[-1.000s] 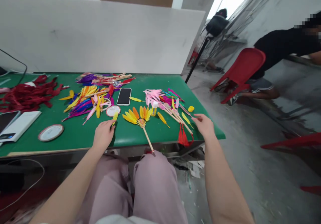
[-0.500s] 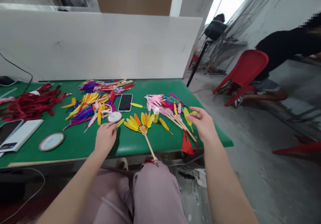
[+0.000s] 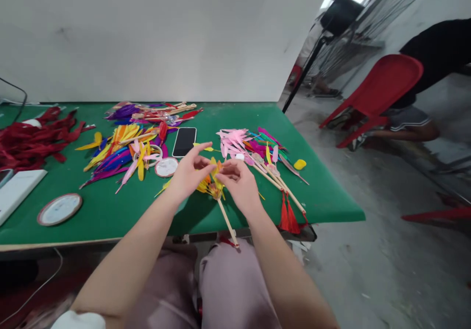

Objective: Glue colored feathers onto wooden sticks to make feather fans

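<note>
My left hand (image 3: pixel 187 174) and my right hand (image 3: pixel 241 185) meet over a feather fan, both closed with fingertips pinching a yellow feather (image 3: pixel 214 168) held upright between them. Beneath lies the fan, its yellow and orange feathers (image 3: pixel 203 185) partly covered by my hands. The fan's pale wooden handle (image 3: pixel 227 219) points toward me and reaches past the table edge above my knee. Just beyond my right hand shows the white cap of a glue stick (image 3: pixel 240 156); its body is hidden. One loose yellow feather (image 3: pixel 163 188) rests left of my left wrist.
Pink feather fans (image 3: pixel 235 142) with red tassels (image 3: pixel 289 214) lie at right. Mixed feathers (image 3: pixel 121 150), a phone (image 3: pixel 184 142), tape rolls (image 3: pixel 59 209) and dark red ribbons (image 3: pixel 40 137) occupy the left and back. A white panel (image 3: pixel 158 39) stands behind; a red chair (image 3: pixel 390 83) and a person are right.
My right hand has brought a yellow feather leftward from the table's right side to above the fan. My left hand has moved right to join it. The view has shifted slightly.
</note>
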`<action>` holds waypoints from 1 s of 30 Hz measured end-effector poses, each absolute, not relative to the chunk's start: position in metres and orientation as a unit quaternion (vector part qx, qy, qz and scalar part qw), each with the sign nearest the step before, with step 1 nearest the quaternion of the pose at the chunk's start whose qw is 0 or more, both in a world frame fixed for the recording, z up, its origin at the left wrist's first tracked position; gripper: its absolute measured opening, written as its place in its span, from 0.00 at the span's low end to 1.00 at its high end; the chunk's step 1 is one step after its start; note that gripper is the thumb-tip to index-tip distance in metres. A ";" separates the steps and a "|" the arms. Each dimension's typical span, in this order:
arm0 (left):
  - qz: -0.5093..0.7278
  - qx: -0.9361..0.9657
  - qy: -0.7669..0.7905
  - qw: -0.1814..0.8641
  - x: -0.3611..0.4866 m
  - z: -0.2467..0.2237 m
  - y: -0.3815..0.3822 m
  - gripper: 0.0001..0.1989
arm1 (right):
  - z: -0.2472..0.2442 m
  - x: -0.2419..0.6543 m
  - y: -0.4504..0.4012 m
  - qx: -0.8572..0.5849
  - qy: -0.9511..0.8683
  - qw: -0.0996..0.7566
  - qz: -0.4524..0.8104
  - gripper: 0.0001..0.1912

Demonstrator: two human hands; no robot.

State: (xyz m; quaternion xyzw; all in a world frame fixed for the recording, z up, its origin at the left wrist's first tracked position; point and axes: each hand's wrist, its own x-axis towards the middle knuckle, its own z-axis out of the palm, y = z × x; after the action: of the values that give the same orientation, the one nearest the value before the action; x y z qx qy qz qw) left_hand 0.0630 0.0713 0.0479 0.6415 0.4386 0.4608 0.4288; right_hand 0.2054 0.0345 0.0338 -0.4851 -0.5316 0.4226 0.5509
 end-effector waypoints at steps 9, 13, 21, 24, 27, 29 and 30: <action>0.426 0.624 0.529 0.387 0.048 0.011 0.127 0.26 | -0.017 0.212 0.023 -0.569 -0.583 0.524 0.248 0.05; 0.415 0.624 0.532 0.394 0.051 0.008 0.128 0.26 | -0.017 0.211 0.024 -0.553 -0.655 0.495 0.139 0.06; 0.391 0.628 0.526 0.419 0.057 0.007 0.126 0.25 | -0.014 0.208 0.026 -0.543 -0.687 0.472 0.105 0.07; 0.379 0.638 0.529 0.411 0.058 0.005 0.127 0.25 | -0.015 0.207 0.025 -0.542 -0.691 0.468 0.097 0.08; 0.366 0.654 0.534 0.392 0.058 0.004 0.127 0.24 | -0.018 0.206 0.025 -0.542 -0.701 0.458 0.074 0.08; 0.358 0.665 0.539 0.373 0.057 0.003 0.128 0.23 | -0.021 0.206 0.026 -0.538 -0.713 0.445 0.058 0.09; 0.353 0.669 0.542 0.366 0.057 0.002 0.128 0.23 | -0.022 0.205 0.026 -0.536 -0.720 0.438 0.052 0.10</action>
State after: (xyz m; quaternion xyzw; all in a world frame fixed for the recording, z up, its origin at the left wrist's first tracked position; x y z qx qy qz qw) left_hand 0.0565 0.1280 0.0022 0.6693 0.5416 0.3535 0.3657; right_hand 0.2052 0.0260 -0.0222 -0.5363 -0.7197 0.0516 0.4379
